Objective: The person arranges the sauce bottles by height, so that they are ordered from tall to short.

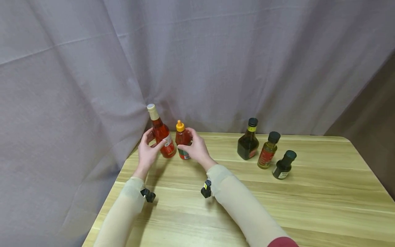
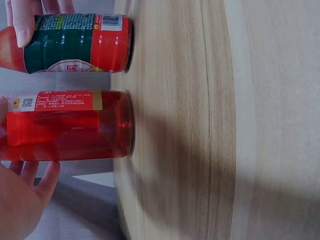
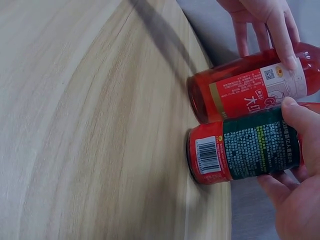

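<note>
A tall bottle of red liquid (image 1: pixel 161 132) with a cream cap is held by my left hand (image 1: pixel 147 151) at the table's far left corner. The thumb lies on its label, and in the right wrist view the fingers (image 3: pixel 284 40) reach round it. Just right of it, my right hand (image 1: pixel 197 147) grips a red sauce squeeze bottle (image 1: pixel 183 138) with an orange nozzle cap. Its green label and barcode show in the right wrist view, where the thumb (image 3: pixel 300 112) presses near the label's upper edge. Both bottles stand upright, close together, their bases at the tabletop.
On the wooden table (image 1: pixel 185 212), farther right, stand a dark square-shouldered bottle (image 1: pixel 248 144), a black-capped oil bottle (image 1: pixel 267 151) with a red label, and a small dark bottle (image 1: pixel 282 166). A grey curtain (image 1: pixel 216 68) hangs behind the back edge and along the left side.
</note>
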The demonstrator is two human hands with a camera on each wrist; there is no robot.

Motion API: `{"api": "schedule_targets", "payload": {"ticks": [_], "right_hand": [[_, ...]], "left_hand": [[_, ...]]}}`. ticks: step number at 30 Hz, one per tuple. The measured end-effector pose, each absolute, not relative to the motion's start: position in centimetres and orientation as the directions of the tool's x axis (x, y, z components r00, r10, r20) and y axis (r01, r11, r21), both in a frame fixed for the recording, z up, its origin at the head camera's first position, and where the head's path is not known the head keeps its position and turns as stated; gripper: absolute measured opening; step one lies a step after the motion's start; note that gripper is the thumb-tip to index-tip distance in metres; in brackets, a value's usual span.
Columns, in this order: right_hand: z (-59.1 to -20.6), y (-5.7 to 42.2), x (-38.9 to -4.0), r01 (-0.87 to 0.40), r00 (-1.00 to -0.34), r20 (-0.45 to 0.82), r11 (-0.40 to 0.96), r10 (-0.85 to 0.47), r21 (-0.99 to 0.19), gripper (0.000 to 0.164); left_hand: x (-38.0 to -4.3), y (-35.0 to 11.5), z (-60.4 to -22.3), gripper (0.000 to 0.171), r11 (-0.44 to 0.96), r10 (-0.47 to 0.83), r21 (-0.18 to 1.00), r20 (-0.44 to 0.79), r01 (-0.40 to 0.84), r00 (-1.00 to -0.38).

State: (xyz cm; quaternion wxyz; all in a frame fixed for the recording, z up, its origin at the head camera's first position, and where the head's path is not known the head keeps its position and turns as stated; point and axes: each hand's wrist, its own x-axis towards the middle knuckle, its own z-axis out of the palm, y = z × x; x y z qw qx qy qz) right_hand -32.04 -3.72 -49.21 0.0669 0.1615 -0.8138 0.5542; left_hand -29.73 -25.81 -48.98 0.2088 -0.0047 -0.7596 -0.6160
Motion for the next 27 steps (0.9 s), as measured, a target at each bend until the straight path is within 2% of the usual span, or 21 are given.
{"api": "schedule_targets", "payload": {"ticks": [11, 27], "right_hand": [[-48.76, -4.22, -31.69, -0.345, -0.935, 0.289, 0.337, -0.206, -0.876, 0.074], [-48.57, -4.21, -31.53, -0.337, -0.936, 0.258, 0.397, -0.241, -0.853, 0.079]], "left_hand": [[-29.93, -26.13, -49.45, 0.076, 0.244, -0.255, 0.926, 0.348, 0.288, -0.902], [-29.78, -25.97, -49.36, 0.076, 0.25, -0.26, 0.928, 0.339, 0.276, -0.904]]}}
